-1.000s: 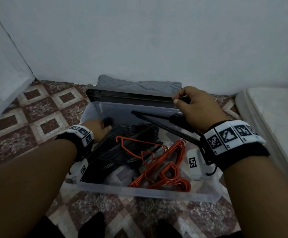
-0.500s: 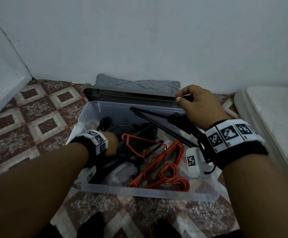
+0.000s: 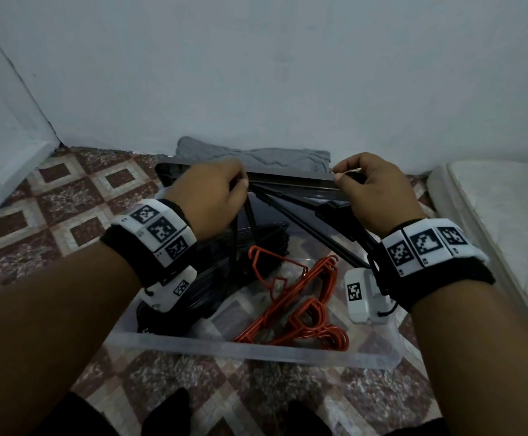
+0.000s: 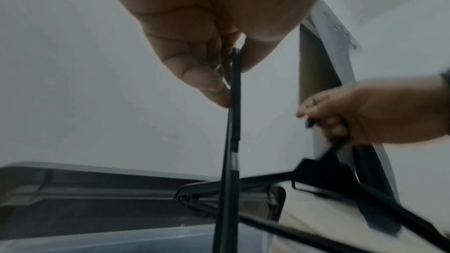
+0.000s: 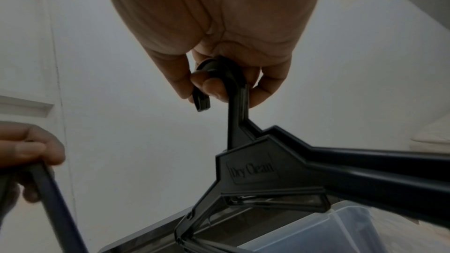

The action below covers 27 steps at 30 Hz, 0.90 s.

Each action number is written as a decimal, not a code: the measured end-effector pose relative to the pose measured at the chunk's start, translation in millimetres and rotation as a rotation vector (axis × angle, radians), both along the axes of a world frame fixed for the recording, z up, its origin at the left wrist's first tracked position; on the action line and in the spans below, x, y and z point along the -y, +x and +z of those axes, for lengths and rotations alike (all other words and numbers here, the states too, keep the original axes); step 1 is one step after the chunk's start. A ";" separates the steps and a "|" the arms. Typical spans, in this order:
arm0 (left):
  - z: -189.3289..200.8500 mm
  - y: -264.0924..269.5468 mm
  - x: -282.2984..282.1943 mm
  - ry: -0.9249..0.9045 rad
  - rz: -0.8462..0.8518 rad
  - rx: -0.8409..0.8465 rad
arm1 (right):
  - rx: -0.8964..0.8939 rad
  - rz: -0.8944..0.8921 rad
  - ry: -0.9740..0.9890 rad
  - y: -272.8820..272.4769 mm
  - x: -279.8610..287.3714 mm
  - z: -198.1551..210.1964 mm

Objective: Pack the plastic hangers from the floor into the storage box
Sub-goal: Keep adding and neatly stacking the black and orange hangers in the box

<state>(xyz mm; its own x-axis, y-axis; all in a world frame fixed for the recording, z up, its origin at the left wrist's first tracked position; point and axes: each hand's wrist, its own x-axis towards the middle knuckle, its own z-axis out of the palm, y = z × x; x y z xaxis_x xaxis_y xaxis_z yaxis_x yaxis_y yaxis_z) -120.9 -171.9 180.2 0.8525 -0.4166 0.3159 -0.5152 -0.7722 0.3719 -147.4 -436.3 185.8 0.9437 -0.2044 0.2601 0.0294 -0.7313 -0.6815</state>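
Right hand (image 5: 219, 84) hooks its fingers around black "Dry Clean" hangers (image 5: 280, 176) over the clear storage box (image 3: 256, 352), left hand (image 4: 207, 64) pinching another's bar; likely risk: arms snagging the packed orange hangers (image 3: 297, 306).

This looks like a room in a home, likely a bedroom corner. Plain pale walls (image 3: 256, 64) meet a patterned tile floor (image 3: 67, 196) of brown and cream diamonds. A white mattress (image 3: 501, 215) lies along the floor's right edge, and a folded grey cloth (image 3: 256, 152) sits against the far wall.
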 end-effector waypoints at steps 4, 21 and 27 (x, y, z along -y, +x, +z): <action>14.6 9.4 -19.4 -0.170 0.124 0.070 | 0.006 -0.006 0.007 1.0 -0.8 -0.5; 55.6 39.2 -75.8 -0.946 0.239 0.105 | 0.036 0.048 0.029 -2.3 -8.5 4.5; 75.5 38.6 -82.2 -1.092 0.155 0.080 | 0.035 0.121 0.093 -6.7 -18.4 10.6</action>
